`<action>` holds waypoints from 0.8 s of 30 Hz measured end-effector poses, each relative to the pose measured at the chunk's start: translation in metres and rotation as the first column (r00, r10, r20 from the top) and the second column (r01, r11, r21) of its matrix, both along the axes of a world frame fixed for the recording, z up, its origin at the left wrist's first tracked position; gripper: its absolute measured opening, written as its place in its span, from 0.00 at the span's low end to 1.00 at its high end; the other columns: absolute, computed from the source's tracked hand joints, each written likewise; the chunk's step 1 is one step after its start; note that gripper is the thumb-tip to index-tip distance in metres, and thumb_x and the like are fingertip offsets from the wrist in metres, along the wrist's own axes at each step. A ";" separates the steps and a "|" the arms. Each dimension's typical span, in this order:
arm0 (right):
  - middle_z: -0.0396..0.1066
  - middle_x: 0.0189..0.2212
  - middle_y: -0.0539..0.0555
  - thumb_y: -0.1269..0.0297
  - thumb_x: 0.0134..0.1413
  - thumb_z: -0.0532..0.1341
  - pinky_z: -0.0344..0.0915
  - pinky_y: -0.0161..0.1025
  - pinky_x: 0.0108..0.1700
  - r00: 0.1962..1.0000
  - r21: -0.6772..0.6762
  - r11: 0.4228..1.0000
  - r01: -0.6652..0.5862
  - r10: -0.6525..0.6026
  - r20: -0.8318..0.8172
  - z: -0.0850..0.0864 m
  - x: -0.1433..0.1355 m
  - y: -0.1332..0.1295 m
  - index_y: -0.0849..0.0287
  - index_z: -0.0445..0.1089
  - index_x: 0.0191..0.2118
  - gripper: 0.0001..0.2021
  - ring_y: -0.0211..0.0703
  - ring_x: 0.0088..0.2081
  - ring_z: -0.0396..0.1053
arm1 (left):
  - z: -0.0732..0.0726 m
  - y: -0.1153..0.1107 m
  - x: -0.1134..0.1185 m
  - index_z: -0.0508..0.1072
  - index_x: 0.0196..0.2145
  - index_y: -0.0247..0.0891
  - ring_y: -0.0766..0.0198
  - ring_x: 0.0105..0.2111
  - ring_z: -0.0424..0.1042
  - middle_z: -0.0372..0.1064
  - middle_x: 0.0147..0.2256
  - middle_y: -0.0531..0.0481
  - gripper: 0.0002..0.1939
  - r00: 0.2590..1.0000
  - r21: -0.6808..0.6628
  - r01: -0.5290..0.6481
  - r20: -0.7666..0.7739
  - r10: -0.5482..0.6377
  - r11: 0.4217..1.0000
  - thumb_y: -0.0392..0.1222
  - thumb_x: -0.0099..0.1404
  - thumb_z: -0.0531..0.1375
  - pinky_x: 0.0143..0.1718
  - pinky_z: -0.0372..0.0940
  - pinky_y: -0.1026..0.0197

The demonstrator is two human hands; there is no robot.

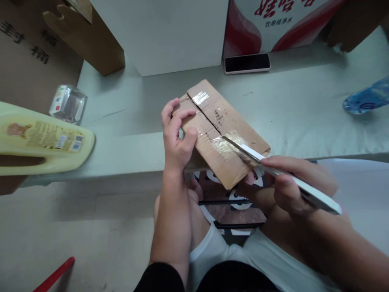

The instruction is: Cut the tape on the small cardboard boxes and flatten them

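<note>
A taped brown cardboard box (232, 113) lies tilted at the table's near edge, its near end jutting over my lap. My left hand (179, 136) grips the box's left end, thumb and fingers on its top and side. In my right hand (299, 182) is a utility knife (261, 158) with a white handle, fingers closed around it. The blade tip touches the clear tape (229, 142) along the seam between the flaps. Part of the seam shows as a dark gap.
A phone (247, 63) lies beyond the box, before a white and red carton (273, 28). A yellow jug (45, 138) and a clear container (68, 103) are at left. A blue bottle (366, 97) lies at right. The pale table (130, 152) ends just above my lap.
</note>
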State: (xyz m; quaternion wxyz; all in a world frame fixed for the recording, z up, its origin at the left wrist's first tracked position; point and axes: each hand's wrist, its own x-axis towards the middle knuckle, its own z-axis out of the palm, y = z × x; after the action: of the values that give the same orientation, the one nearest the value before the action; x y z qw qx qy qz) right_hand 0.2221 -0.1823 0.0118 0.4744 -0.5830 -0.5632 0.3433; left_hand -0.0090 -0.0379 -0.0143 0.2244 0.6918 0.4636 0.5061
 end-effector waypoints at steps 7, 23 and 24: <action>0.73 0.23 0.51 0.55 0.63 0.59 0.69 0.37 0.25 0.959 0.178 0.981 0.072 -0.117 0.256 0.021 -0.013 0.004 0.53 0.77 0.40 0.11 0.40 0.23 0.72 | -0.006 0.003 0.000 0.76 0.43 0.44 0.44 0.65 0.58 0.60 0.59 0.43 0.23 1.000 0.086 0.026 -0.005 -0.026 0.996 0.64 0.65 0.56 0.66 0.56 0.40; 0.71 0.18 0.47 0.62 0.62 0.58 0.68 0.33 0.23 0.958 0.178 0.983 0.043 -0.091 0.271 0.029 -0.021 0.018 0.54 0.77 0.38 0.09 0.35 0.18 0.68 | -0.007 0.005 0.001 0.76 0.41 0.45 0.48 0.63 0.59 0.61 0.57 0.46 0.13 1.000 0.081 -0.001 0.005 0.001 0.997 0.52 0.63 0.60 0.66 0.57 0.44; 0.71 0.19 0.47 0.62 0.62 0.58 0.70 0.33 0.25 0.965 0.167 0.986 0.026 -0.069 0.254 0.027 -0.021 0.018 0.54 0.77 0.39 0.09 0.35 0.19 0.69 | -0.007 0.005 0.002 0.76 0.41 0.45 0.48 0.62 0.60 0.61 0.57 0.46 0.12 1.000 0.079 0.000 0.006 0.000 0.997 0.52 0.62 0.61 0.66 0.57 0.44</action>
State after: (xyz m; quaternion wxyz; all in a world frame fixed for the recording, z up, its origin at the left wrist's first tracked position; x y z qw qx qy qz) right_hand 0.2015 -0.1644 0.0392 0.4507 -0.5956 -0.6323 0.2056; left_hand -0.0074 -0.0330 -0.0213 0.1985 0.6984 0.4426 0.5262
